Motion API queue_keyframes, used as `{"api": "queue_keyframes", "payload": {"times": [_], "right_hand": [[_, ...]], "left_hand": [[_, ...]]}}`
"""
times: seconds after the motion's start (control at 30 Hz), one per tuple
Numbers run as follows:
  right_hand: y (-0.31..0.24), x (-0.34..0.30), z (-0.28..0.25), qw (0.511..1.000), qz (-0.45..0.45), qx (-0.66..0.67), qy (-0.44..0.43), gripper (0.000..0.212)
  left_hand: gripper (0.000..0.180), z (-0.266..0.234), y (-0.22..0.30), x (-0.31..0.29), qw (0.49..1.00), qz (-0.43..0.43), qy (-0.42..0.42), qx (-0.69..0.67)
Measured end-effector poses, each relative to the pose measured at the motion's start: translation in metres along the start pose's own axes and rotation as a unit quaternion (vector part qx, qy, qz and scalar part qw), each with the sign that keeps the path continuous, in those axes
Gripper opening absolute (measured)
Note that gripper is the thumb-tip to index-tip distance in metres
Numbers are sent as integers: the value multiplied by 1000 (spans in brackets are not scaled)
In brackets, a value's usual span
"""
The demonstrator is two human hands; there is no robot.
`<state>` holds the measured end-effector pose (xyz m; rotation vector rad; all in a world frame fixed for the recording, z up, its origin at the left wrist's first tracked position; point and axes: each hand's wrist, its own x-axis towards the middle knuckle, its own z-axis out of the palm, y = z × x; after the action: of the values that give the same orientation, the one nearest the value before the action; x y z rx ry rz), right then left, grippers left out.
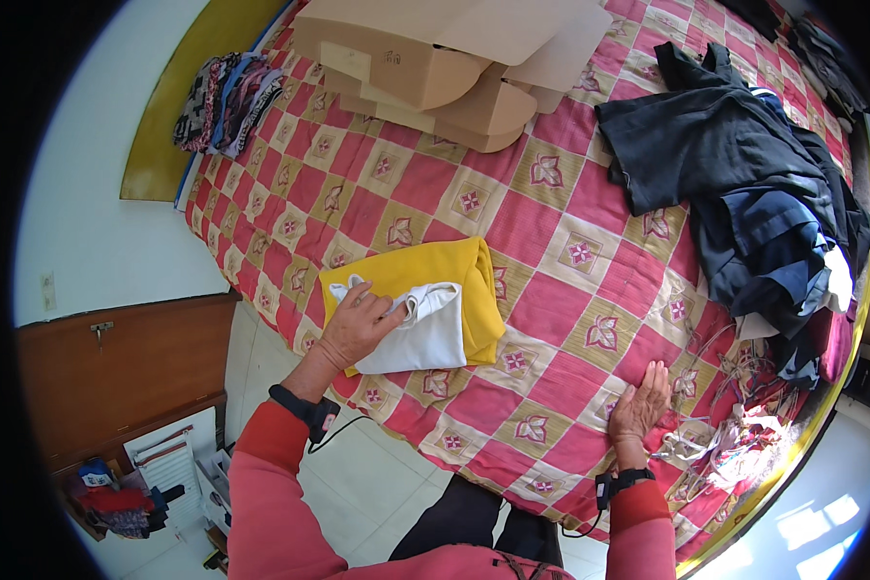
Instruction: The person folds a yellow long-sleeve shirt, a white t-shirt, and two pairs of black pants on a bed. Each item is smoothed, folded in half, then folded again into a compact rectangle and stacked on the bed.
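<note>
A folded yellow garment (483, 309) lies on the checked bedspread (551, 319), and a smaller folded white garment (425, 338) rests on top of it. My left hand (360, 324) lies on the upper left part of the white garment, fingers stretched and somewhat apart, gripping nothing. Farther right, my right hand (640, 404) is spread flat on the bedspread near its front edge, with no item in it. Both wrists wear dark bands with thin cables.
Flattened cardboard boxes (425, 77) lie at the far side. Dark clothes (735, 155) are heaped at the right, above a tangle of strings and hangers (744, 445). Folded clothes (224, 104) are stacked at the far left. A brown wooden cabinet (126, 367) stands left of the bed.
</note>
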<state>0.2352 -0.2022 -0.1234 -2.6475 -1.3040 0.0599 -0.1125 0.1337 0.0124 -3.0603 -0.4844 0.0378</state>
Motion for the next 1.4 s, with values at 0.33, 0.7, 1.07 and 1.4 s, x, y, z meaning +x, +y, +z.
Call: {"api": "queue_keyframes", "payload": {"times": [0.33,0.7,1.07,1.4], "right_hand": [[1,-1,0,1000,-14,-4,5,62],[1,-2,-1,1000,-11,-20,-4,63],[3,-1,1,999,-27,-15,14,62],[1,-1,0,1000,-22,-7,12,62]], "left_hand": [[24,-33,-22,31,983,-108,-115,-96],[29,-141,-17,19,756,-459,314,-344],[42,111,123,-31,345,-694,454,-439],[33,35,87,-28,90,-577,370,-722]]}}
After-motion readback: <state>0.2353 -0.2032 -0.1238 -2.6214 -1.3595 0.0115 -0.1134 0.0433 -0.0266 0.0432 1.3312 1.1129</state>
